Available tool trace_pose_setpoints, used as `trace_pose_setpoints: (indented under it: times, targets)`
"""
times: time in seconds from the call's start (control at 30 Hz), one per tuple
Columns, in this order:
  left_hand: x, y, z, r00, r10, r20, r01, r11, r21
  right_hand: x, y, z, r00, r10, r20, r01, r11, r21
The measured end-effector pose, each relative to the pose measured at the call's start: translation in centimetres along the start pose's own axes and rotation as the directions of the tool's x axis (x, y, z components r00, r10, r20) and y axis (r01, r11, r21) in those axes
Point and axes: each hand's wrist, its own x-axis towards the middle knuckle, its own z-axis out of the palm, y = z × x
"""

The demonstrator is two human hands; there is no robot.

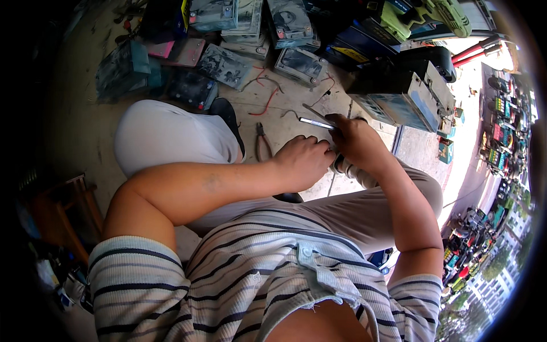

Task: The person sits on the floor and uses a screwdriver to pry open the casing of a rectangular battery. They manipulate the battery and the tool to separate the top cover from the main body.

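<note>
A: Hands?
B: Right hand is closed around the rear end of a slim silver-shafted tool, tip pointing to picture left. A thin dark strip sticks out alongside it. Can't tell if that's a second piece or part of the same tool.
A: Left?
B: Left hand is curled, back up, just beside the right. Can't tell if the fingers pinch anything; the grip is hidden. Can't tell if the hands touch either.
A: Where's the tool exactly?
B: Above the floor, between the bent legs, on the near side of the grey battery.
A: Around it?
B: Pliers on the floor, left of the left hand. Red wire lies farther out, curved. Large dark case stands just beyond the right hand.
A: Rest?
B: Dusty batteries clustered at the far side, a pink-topped one among them. Dark shoe left of the pliers.
</note>
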Motion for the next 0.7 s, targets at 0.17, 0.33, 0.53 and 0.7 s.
trace_pose_setpoints:
  times: [0.17,0.33,0.53,0.7]
  targets:
    - [0.0,-0.2,0.2,0.999,0.004,-0.038,-0.01,0.988,-0.152,-0.3,0.9,1.4,0.971,-0.03,0.236,0.071,0.983,-0.168]
    - [-0.2,0.5,-0.9,0.995,-0.101,-0.015,0.097,0.978,-0.183,-0.5,1.8,2.6,0.939,0.025,0.343,0.076,0.958,-0.278]
    - [0.1,0.2,-0.6,0.968,-0.253,-0.008,0.253,0.968,0.002,-0.8,0.1,1.1,0.96,0.019,0.28,0.03,0.985,-0.17]
    - [0.2,-0.2,-0.7,0.952,-0.229,0.204,0.242,0.97,-0.038,-0.8,0.1,1.7,0.941,0.015,0.337,0.06,0.976,-0.21]
